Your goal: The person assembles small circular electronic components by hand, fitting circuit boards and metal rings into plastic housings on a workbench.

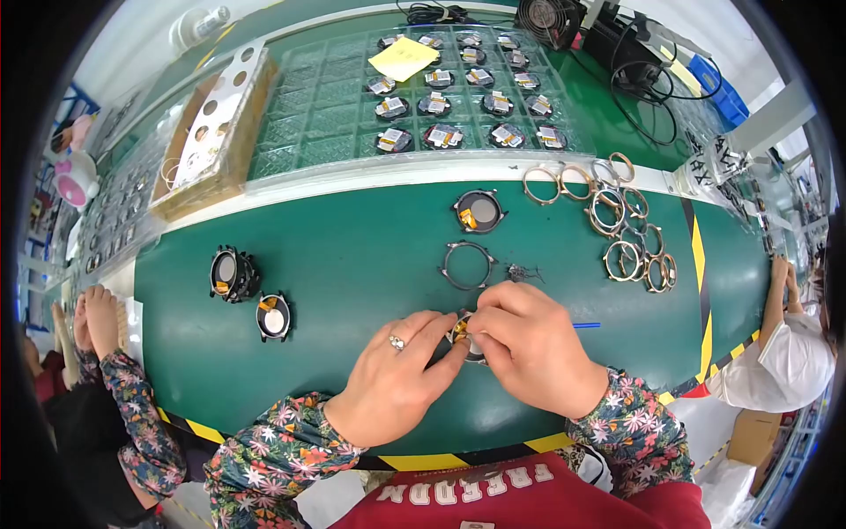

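Both hands meet over one watch case (477,346) near the front of the green bench, and they cover most of it. My left hand (397,375), with a ring on one finger, grips its left side. My right hand (538,344) pinches at its top with closed fingers; whatever is in the pinch is hidden. A yellow-orange flex strip (460,328) shows between the fingertips. Just beyond the hands lies an empty black watch ring (467,265), beside a tuft of small dark scraps (524,272). Farther back sits another watch case (479,212) with an orange strip.
A stack of watch cases (233,275) and a single case (273,317) stand at left. Loose metal rings (608,213) pile up at right, above a blue stick (586,325). Behind are a clear compartment tray (308,132) of round parts and a cardboard box (198,198). Co-workers sit on both sides.
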Action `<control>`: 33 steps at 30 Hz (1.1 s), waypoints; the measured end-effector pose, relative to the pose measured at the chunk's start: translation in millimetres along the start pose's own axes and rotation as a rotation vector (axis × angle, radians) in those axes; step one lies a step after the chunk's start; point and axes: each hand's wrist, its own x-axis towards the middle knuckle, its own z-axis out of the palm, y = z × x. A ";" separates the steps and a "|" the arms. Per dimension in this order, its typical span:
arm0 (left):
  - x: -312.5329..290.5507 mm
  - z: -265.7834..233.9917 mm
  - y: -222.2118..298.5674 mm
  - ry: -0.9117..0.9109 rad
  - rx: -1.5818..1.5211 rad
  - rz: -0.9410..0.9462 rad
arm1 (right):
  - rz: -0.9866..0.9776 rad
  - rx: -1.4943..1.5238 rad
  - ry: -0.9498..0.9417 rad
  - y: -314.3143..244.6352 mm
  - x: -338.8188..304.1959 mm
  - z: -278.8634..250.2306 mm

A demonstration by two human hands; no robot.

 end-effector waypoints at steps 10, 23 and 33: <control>2.1 1.2 -0.6 0.009 0.031 0.015 | -0.019 -0.023 0.038 0.3 1.4 5.5; 0.2 2.3 0.5 0.022 0.041 0.020 | -0.042 -0.008 -0.010 -1.7 3.5 3.0; -1.4 5.4 -10.4 0.024 -0.248 -0.145 | -0.054 0.009 -0.018 1.9 2.5 2.6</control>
